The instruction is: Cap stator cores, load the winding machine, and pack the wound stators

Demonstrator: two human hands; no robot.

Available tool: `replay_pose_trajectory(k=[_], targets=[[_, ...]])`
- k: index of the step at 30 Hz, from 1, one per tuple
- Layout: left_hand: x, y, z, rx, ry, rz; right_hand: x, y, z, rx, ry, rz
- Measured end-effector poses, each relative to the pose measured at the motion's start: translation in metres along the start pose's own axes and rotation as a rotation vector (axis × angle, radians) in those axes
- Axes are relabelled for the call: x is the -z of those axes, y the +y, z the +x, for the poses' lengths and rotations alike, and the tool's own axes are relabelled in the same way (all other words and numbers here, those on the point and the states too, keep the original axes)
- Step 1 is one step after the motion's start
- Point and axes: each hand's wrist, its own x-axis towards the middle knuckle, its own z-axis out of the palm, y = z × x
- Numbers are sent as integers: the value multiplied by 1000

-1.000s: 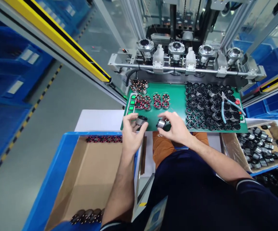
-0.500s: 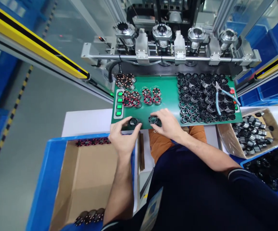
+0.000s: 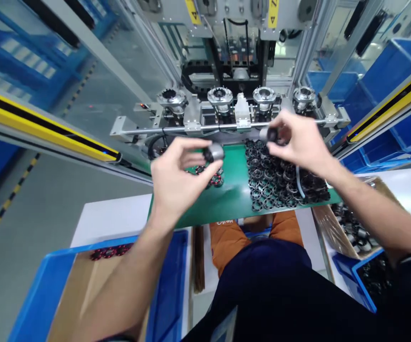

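My left hand (image 3: pixel 178 178) pinches a motor stator core (image 3: pixel 215 152) between thumb and fingers, raised over the green work plate (image 3: pixel 208 211). The core has a silver metal body and a black end. Further right and higher, my right hand (image 3: pixel 300 137) grips a second stator core (image 3: pixel 264 135), slightly blurred, close to the fixture rail. Below this hand lie rows of black stator cores (image 3: pixel 262 183), packed together on the plate. Red-and-copper wound stators (image 3: pixel 216 178) sit under my left hand, partly hidden by it.
Several round metal fixtures (image 3: pixel 220 96) stand along the machine's rail (image 3: pixel 226 127). The pliers' blue handle (image 3: pixel 300 183) lies on the black cores. A cardboard-lined blue bin (image 3: pixel 62 254) stands left, a carton of cores (image 3: pixel 328 230) right. Yellow guard posts (image 3: pixel 48 128) flank the station.
Both hands have risen from the plate's front edge toward the machine, each carrying a stator core. The right hand has also moved right. The camera view has tilted up.
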Motion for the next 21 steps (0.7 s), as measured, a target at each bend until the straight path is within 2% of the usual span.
replay_pose_trajectory(k=[2,4,7,9,12,15,18,21], targets=[[-21,21,63,-145,-86,71,43,44,40,-82,23,-200],[-51,33,125,-228,-178,169,72,87,76,-143,37,-346],[-105,30,201,-244,-269,298,92,143,112,-208,-20,-482],[-137,16,234,-189,-305,369,92,172,125,-223,-97,-539],[-165,-11,260,-99,-339,449,86,201,136,-170,-151,-558],[-170,-31,271,-96,-375,474,82,216,144,-68,-186,-562],[-167,-35,280,-136,-430,523,80,223,154,3,-248,-552],[-167,-28,289,-164,-486,601,77,227,163,34,-278,-574]])
